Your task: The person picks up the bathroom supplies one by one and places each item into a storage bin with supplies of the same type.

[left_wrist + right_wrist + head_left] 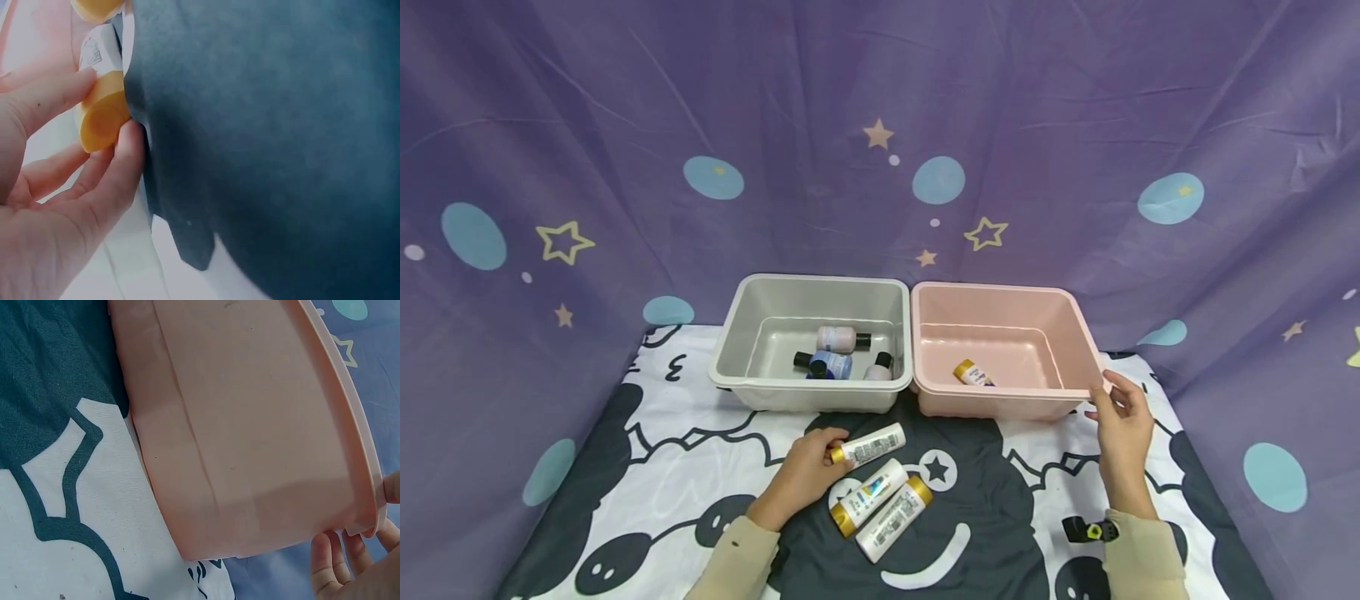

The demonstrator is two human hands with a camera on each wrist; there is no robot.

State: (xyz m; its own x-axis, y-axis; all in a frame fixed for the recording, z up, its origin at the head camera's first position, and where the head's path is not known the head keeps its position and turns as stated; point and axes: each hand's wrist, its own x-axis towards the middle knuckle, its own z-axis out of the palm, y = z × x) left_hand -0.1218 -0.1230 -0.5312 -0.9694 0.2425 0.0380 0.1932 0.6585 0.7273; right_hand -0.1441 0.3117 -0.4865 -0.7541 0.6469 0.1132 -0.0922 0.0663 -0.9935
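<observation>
My left hand (812,462) pinches a white bottle (874,446) by its yellow cap (103,119), thumb on one side and fingers on the other. The bottle lies on its side, close over the dark cloth. Just in front of it are two more white bottles with yellow caps, a nearer one (895,518) and one beside it (870,493). My right hand (1123,429) grips the front right corner of the pink bin (1000,404), thumb at the rim (375,487) and fingers beneath it. Inside that bin lies a small yellow-capped bottle (973,372).
Against the pink bin's left side stands a grey bin (812,396) holding several black-capped bottles, among them a pale pink one (837,338) and a blue one (833,364). A patterned cloth (700,467) covers the table. A purple curtain (820,217) hangs behind the bins.
</observation>
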